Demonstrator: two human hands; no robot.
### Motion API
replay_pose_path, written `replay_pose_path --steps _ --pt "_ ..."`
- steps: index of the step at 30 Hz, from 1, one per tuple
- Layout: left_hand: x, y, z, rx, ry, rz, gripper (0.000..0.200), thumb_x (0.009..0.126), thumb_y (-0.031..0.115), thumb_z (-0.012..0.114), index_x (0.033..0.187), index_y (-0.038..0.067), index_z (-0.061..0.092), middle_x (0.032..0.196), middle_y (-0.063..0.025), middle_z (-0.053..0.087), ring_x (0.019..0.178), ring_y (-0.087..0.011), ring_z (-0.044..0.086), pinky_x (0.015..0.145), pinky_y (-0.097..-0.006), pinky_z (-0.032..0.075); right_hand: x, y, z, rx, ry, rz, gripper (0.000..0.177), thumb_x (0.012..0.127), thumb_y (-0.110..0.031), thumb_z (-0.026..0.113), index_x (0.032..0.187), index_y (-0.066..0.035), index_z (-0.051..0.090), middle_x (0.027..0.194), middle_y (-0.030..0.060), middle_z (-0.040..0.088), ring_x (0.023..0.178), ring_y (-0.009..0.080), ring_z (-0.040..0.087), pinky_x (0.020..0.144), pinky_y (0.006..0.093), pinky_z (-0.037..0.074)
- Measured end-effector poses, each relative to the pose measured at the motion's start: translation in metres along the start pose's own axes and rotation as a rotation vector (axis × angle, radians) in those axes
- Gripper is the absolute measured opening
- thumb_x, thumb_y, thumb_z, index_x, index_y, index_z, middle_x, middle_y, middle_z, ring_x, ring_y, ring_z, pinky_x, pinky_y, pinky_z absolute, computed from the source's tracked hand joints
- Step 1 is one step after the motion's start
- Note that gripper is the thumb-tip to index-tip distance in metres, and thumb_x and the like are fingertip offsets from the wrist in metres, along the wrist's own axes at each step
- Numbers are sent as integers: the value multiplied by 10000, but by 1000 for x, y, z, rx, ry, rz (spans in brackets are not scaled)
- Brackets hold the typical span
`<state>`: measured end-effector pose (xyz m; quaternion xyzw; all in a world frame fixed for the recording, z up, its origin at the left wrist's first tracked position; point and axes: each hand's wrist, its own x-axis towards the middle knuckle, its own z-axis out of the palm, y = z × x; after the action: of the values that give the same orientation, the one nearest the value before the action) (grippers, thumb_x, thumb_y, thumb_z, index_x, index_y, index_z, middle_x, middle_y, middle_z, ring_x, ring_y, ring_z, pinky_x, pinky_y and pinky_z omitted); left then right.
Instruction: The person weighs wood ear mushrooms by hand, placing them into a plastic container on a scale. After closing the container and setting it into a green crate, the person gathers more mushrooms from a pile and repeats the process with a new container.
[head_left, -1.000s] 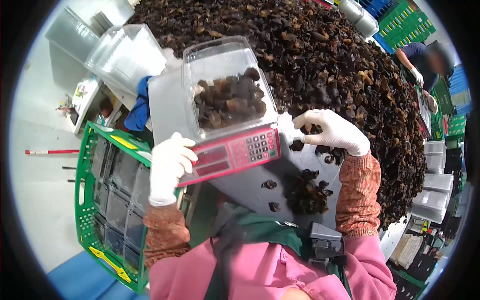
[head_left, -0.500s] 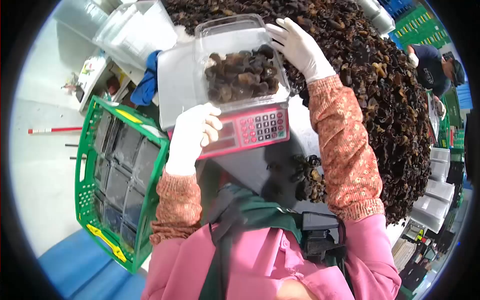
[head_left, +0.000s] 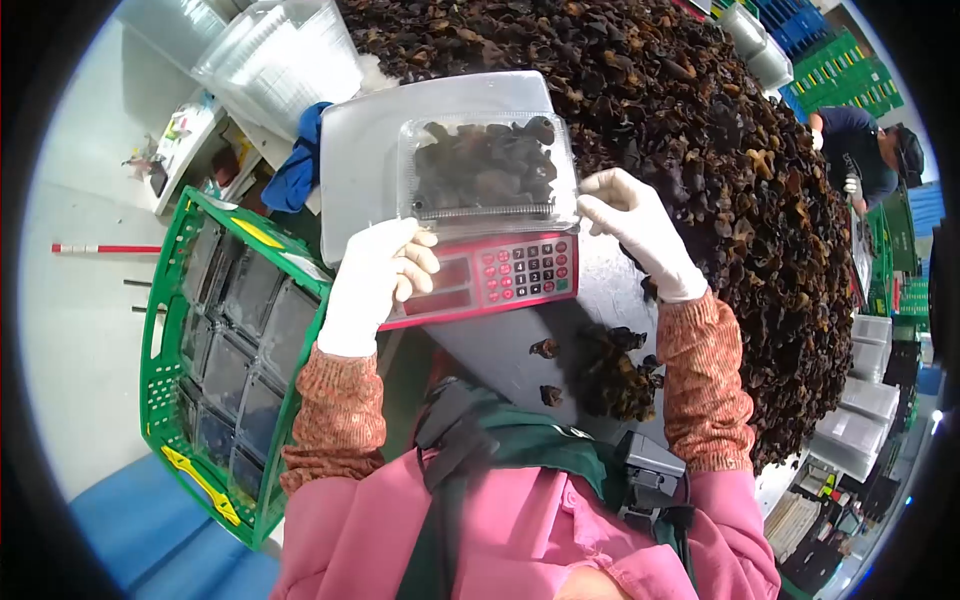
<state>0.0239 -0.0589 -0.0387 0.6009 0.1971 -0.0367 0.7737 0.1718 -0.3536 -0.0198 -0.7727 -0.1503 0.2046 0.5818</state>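
A clear plastic box [head_left: 487, 215] of dark wood ear mushrooms [head_left: 485, 165] lies on the metal plate [head_left: 362, 150] of a red-fronted scale [head_left: 520, 270], its lid down over the contents. My gloved left hand [head_left: 378, 280] has its fingers curled at the box's near left corner. At the near right corner, my gloved right hand [head_left: 635, 225] pinches the edge between thumb and fingers. A few loose mushrooms [head_left: 612, 375] lie on the work surface below my right hand.
A large heap of wood ear mushrooms [head_left: 690, 150] spreads behind and to the right. A green crate [head_left: 165, 400] with several filled boxes stands at left. Stacked clear containers [head_left: 285, 65] and a blue cloth [head_left: 295, 165] are beyond it. Another person [head_left: 865, 155] works at far right.
The lid, raised before, is now down over the mushrooms. My right hand has come from the box's far right corner to its near right corner. My left hand stays at the near left corner.
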Motion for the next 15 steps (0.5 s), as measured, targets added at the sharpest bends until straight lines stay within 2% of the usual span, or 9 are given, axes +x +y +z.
replay_pose_path --steps 1,2,4,6,7,9,11,12,15 --pt "-3 -2 1 71 -10 75 439 1056 373 539 1059 -52 651 788 -124 682 585 -144 621 489 -219 429 -5 -4 -3 34 -58 132 285 982 -305 732 1051 -34 677 903 35 707 788 80 657 658 205 477" --pt "-3 -4 1 27 -25 28 401 1050 332 537 1055 -52 651 786 -117 681 589 -140 621 494 -217 427 -8 -5 0 134 -88 207 276 993 -315 720 1055 -48 679 917 28 705 790 80 667 672 201 492" --pt "2 0 -3 -62 -36 -54 325 1038 252 532 1048 -51 652 782 -103 677 596 -132 621 503 -212 424 -13 -9 14 263 -73 166 253 1009 -295 698 1034 -45 671 923 23 697 796 92 674 683 213 509" --pt "6 -6 -5 -141 -112 -22 260 1008 174 555 1042 -67 646 806 -112 682 620 -131 630 508 -205 419 -16 -14 23 343 -22 201 221 1019 -261 679 1043 -41 666 927 24 688 811 108 678 711 235 531" --pt "8 -10 -5 -31 -111 32 257 1004 177 560 1028 -61 655 797 -119 687 601 -135 629 492 -214 419 -12 1 20 378 -37 185 200 1023 -224 667 1081 -32 665 934 29 682 828 124 678 732 259 546" --pt "7 -6 -3 -159 -88 -51 261 1007 202 584 1019 -45 666 784 -126 697 569 -150 643 472 -217 436 -10 4 27 443 -25 173 153 1034 -167 634 1099 -29 643 929 42 684 837 123 667 742 271 552" --pt "8 -3 0 -139 -57 -45 286 1019 233 579 966 -31 673 756 -121 696 549 -146 652 440 -210 436 -13 7 32 432 12 129 119 1044 -146 609 1100 -40 617 886 28 656 760 105 615 696 258 522" --pt "5 -6 0 -171 -54 19 271 1011 221 598 941 -29 674 747 -120 703 518 -150 647 415 -219 433 -14 10 36 387 46 87 107 1048 -142 602 1094 -45 602 857 15 631 712 93 579 663 251 498" --pt "3 -12 -1 -165 -56 25 254 1006 203 608 943 -33 675 749 -117 713 526 -151 653 427 -218 444 -20 12 36 316 19 9 56 1051 -107 566 1070 -55 563 842 -12 553 662 64 465 608 241 417"
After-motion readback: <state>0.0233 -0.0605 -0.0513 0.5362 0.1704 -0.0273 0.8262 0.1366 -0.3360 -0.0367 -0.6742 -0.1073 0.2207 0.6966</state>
